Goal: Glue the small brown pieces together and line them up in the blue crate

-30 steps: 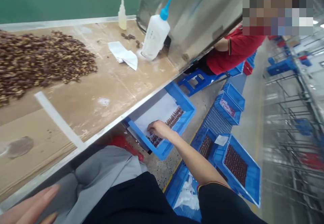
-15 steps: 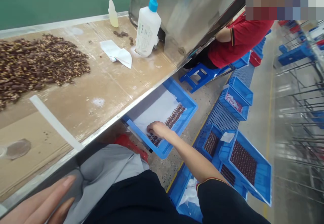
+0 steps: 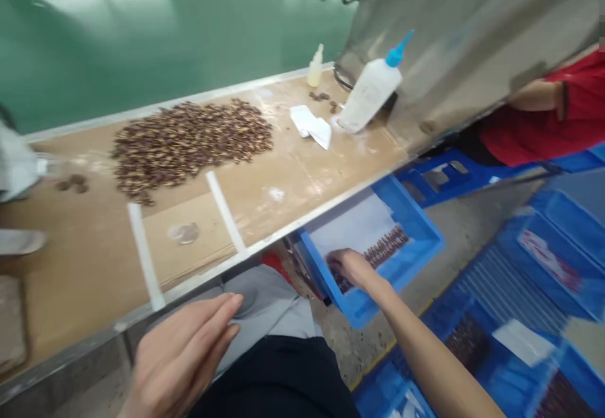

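Note:
My right hand reaches down into a blue plastic bin below the table edge. Its fingers are curled over small dark brown pieces at the bin's near end, and whatever they grip is hidden. White paper lines the bin, and a row of small brown pieces runs along its right side. Above my lap, my left hand has its fingers stretched out and nothing visible in it. On the table lies a wide pile of small brown and tan pieces.
A white bottle with a blue nozzle, a small dropper bottle and crumpled paper stand or lie at the table's back right. White strips cross the tabletop. A person in red sits beyond the grey sheet. More blue bins stand right.
The view has swung left, so more of the table and its pile show. My left hand has come further into view. My right hand stays at the bin's near end.

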`<state>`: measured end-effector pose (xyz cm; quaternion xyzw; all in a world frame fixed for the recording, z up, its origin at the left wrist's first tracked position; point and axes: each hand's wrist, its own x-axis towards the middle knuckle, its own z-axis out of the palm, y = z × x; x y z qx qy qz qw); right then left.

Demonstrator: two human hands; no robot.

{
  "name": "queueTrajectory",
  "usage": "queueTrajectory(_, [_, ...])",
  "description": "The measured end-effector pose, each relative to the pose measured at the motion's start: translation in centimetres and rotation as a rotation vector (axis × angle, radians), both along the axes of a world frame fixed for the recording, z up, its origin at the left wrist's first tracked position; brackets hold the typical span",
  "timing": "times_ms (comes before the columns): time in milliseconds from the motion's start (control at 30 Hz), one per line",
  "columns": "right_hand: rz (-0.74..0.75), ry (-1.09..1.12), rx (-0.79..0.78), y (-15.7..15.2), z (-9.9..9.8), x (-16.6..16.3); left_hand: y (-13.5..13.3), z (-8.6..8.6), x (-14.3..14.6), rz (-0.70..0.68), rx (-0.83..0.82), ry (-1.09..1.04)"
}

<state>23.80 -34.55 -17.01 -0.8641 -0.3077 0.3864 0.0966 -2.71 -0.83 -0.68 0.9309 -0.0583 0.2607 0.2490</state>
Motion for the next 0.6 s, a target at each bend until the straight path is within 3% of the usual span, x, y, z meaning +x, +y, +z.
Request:
queueTrajectory(100, [-0.034,-0.028,0.031,-0.3,2.4,0.9,0.2,-0.3,-0.6,-0.004,-0.027,0.003])
queueTrajectory(200, [-0.085,-0.029,0.097,-0.5,7.7,2.4,0.7,-1.2,-1.7,0.028,-0.057,0.018])
queueTrajectory(300, [-0.242,0.064,0.373,2.1,14.5,3.4,0.7,-1.9,-2.5,0.065,-0.072,0.02])
queueTrajectory(367, [-0.274,0.034,0.587,6.5,17.7,3.5,0.4,-2.0,-2.8,0.087,-0.072,0.006])
queueTrajectory(467, [-0.176,-0.158,0.734,15.8,18.8,4.1,0.3,-1.8,-3.5,0.121,-0.059,-0.038])
queueTrajectory(600, [-0.112,-0.426,0.69,26.1,17.0,6.3,1.3,-1.3,-6.5,0.223,-0.055,-0.081])
